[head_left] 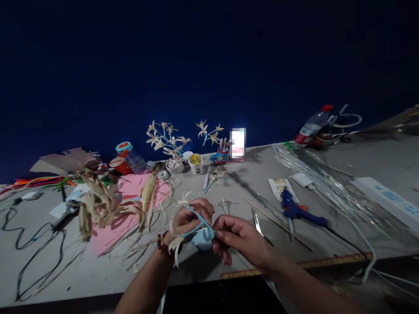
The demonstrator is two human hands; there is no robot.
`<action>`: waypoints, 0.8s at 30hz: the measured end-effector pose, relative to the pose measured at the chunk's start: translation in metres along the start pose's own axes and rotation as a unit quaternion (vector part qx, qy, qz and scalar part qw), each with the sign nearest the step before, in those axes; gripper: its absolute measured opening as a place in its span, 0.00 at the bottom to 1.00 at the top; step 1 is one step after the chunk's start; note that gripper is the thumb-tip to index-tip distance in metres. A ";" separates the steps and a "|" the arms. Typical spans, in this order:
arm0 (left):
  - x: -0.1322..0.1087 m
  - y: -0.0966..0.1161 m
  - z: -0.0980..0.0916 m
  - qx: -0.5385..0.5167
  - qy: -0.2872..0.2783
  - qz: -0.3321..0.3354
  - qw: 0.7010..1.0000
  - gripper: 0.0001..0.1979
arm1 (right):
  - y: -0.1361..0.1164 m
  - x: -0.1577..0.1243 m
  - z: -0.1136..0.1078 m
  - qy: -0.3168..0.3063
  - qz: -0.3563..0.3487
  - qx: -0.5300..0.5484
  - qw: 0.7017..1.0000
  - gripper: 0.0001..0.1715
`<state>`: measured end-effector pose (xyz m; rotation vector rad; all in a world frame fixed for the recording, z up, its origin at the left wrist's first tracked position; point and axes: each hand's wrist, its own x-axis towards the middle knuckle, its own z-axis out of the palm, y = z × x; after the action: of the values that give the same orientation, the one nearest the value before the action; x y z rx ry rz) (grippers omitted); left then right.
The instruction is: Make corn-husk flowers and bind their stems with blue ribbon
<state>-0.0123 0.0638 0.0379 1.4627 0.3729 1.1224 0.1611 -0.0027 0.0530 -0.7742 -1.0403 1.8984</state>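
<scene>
Near the table's front edge, my left hand (pixel 194 216) is closed round a blue-wrapped flower stem (pixel 197 214) with pale husk petals at its ends. My right hand (pixel 237 239) pinches at the stem's right end, its fingers beside a light blue tape roll (pixel 203 238). The roll lies below the stem, between both hands. A beaded bracelet circles my left wrist. Just behind my right hand lies another small husk flower (pixel 225 204).
Scissors (pixel 257 223) and a blue glue gun (pixel 299 211) lie to the right, with thin wires (pixel 252 192). Corn husks (pixel 98 200) cover pink paper (pixel 114 235) at left. Husk flowers (pixel 166 141), cups (pixel 196 163) and a lit phone (pixel 238 144) stand behind.
</scene>
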 end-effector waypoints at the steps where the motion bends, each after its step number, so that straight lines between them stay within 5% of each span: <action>1: 0.000 0.000 0.001 -0.008 0.007 0.000 1.000 0.15 | 0.000 -0.001 0.001 0.011 -0.007 -0.008 1.000 0.18; 14: -0.005 -0.006 -0.003 -0.013 0.005 -0.017 1.000 0.18 | -0.002 0.003 0.009 0.023 -0.019 -0.010 0.999 0.17; 19: -0.011 -0.002 -0.004 -0.048 0.008 -0.040 0.998 0.08 | -0.002 0.002 0.009 0.078 -0.051 -0.075 0.993 0.15; 24: -0.027 -0.002 0.000 -0.066 0.062 -0.103 0.991 0.15 | 0.003 0.003 0.006 0.145 -0.104 -0.181 0.967 0.13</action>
<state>-0.0251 0.0436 0.0247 1.2126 0.5152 1.0521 0.1540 -0.0032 0.0528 -1.0680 -1.2428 1.3837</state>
